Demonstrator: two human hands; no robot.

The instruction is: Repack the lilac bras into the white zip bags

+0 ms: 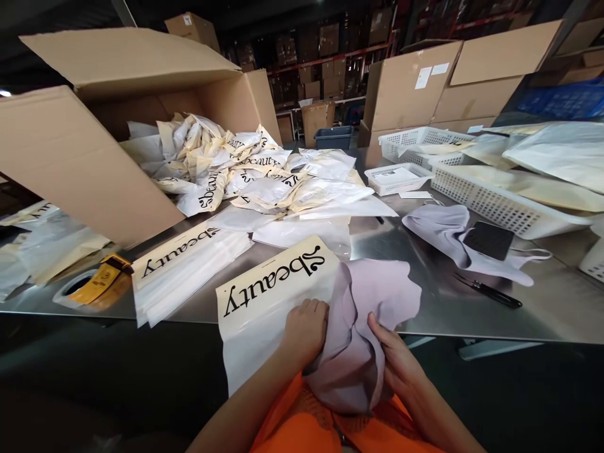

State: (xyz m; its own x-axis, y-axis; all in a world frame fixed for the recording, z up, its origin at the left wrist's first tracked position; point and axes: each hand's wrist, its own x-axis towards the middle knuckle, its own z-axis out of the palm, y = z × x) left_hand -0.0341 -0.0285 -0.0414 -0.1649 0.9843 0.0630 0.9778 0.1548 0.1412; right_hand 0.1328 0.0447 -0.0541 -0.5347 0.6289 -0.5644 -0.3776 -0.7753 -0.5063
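Note:
My left hand point(306, 327) is closed at the right side of a cream and clear plastic bag point(262, 333) printed "Sbeauty", its knuckles up against a lilac garment point(358, 352). The curled fingertips are hidden. My right hand point(396, 355) grips the garment from the right, thumb on top and fingers underneath. Soft and bunched, the garment hangs from the table edge towards my body. Its upper part lies on the metal table point(425, 308). A stack of flat bags point(189, 270) with the same print lies left of the bag in my hand.
Filled bags point(264, 182) spill from a large open carton point(141, 56). A tape dispenser point(101, 283) stands at the left edge. To the right lie another lilac garment point(436, 226), a black square item point(488, 240), black-handled snips point(495, 294) and white baskets point(500, 201).

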